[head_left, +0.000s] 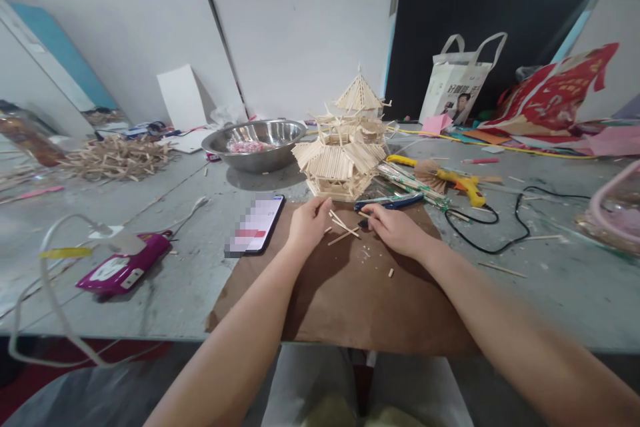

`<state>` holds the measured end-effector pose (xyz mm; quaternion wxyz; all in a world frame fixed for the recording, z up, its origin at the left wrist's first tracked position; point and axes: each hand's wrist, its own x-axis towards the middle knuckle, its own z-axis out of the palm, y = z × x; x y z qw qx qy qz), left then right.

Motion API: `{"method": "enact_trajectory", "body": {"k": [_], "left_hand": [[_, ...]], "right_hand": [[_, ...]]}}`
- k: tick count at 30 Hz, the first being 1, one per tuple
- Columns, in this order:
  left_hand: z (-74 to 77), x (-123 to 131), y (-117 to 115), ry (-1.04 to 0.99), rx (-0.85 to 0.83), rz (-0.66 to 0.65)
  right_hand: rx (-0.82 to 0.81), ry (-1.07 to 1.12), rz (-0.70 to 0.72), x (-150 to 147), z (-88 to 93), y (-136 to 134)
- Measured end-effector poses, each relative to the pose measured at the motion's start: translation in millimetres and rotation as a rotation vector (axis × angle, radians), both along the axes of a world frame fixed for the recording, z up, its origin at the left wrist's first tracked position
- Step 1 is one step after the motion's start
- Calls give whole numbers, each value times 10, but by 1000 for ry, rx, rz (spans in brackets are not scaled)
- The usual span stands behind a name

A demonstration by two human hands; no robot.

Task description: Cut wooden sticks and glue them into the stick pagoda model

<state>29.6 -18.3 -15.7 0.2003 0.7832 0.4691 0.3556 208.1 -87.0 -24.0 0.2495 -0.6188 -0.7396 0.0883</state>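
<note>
My left hand (307, 221) rests on the brown board (325, 307) with thumb and fingers pressed together; what they hold, if anything, is hidden. Just right of its fingertips lie several thin wooden sticks (345, 224), some crossing. My right hand (395, 230) has its fingers curled together, with a small dark piece (363, 223) and a short stick end showing at the tips. A blue-handled tool (407, 201) lies beyond that hand. Behind both hands stands a tiered pavilion model (345, 160) made of wooden sticks. Wood crumbs are scattered on the board.
A phone (257, 223) lies at the board's left edge. Behind it stands a steel bowl (255, 145). A purple power strip (125, 263) with a white cable is at left. To the right are a yellow glue gun (465, 187), its black cord (520, 227) and bundled sticks (410, 180).
</note>
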Motion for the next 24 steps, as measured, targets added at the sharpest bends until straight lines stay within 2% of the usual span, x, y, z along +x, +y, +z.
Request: {"method": "enact_trajectory", "body": {"k": [6, 14, 18, 21, 24], "left_hand": [[-52, -26, 84, 92, 0, 108], [-93, -66, 176, 102, -39, 130], [-74, -75, 168, 186, -45, 176], [-57, -71, 121, 365, -50, 176], [-52, -66, 79, 542, -67, 141]], "right_hand": [[58, -204, 6, -174, -20, -32], [215, -154, 97, -272, -95, -3], [222, -89, -4, -140, -70, 13], [188, -85, -100, -32, -55, 28], [169, -108, -131, 14, -48, 31]]}}
